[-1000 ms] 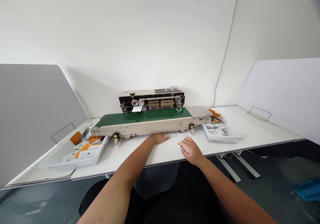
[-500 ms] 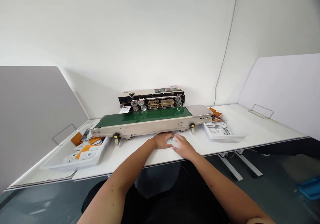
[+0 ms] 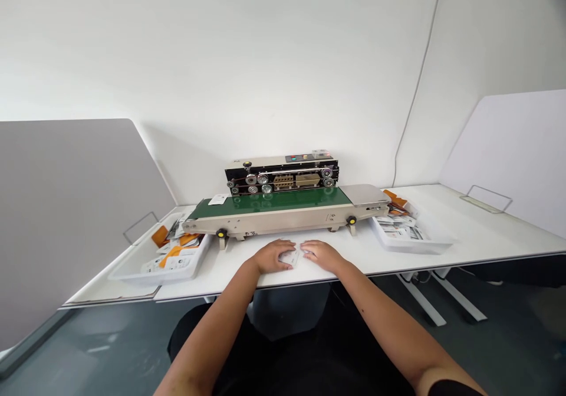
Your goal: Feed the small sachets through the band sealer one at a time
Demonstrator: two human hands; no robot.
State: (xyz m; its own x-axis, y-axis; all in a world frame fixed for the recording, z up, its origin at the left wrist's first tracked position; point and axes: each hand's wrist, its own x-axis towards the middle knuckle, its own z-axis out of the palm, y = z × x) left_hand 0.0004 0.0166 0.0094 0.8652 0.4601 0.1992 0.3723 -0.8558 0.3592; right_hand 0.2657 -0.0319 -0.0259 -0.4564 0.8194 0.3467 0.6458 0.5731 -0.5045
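On the table in front of the sealing machine, my left hand (image 3: 274,257) curls around a small flat white packet (image 3: 290,258), thumb on its near side and fingers at its far edge. Faint print shows on the packet. My right hand (image 3: 323,255) is just to the right, its fingers bent and drawn together against the tabletop. A pale sliver shows beneath those fingers, too small to name. Behind both hands stands the band sealer (image 3: 283,175) with its green conveyor belt (image 3: 287,201). Another white packet (image 3: 218,199) lies at the belt's left end.
A clear plastic bin (image 3: 177,275) of white and orange packets sits to the left. A second bin (image 3: 411,246) with similar packets is at the right end of the conveyor. Grey partition panels (image 3: 79,207) and a white one (image 3: 526,148) flank the white table (image 3: 464,231).
My hands have drawn apart slightly, uncovering more of the packet between them. The packet on the belt has moved left, clear of the sealer's rollers. My view has turned slightly left.
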